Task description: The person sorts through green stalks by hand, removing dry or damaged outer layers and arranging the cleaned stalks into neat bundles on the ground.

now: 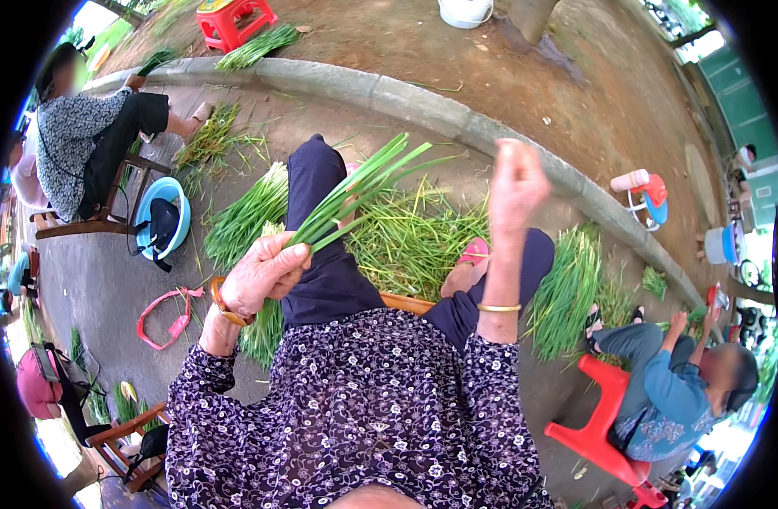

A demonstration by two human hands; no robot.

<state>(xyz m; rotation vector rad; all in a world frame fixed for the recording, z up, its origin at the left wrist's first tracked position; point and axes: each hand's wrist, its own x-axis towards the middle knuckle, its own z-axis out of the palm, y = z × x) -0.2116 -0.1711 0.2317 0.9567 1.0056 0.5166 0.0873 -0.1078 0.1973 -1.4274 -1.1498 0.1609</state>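
My left hand (268, 270) is closed around a small bunch of long green leaves (363, 191), probably garlic chives, which fan out up and to the right over my knee. My right hand (519, 181) is raised away from the bunch, blurred, with its fingers curled; whether anything is between them cannot be told. Between my legs lies a loose heap of green and yellowish leaves (420, 238) on the ground. Larger bundles of green leaves rest beside my left leg (252, 213) and beyond my right knee (567, 289).
A curved concrete kerb (420, 102) runs ahead. On the left are a seated person (87, 146), a blue basin (184, 213) holding a black bag, and a pink strap (166, 318). Another person (668, 388) sits at the right near a red plastic stool (598, 420).
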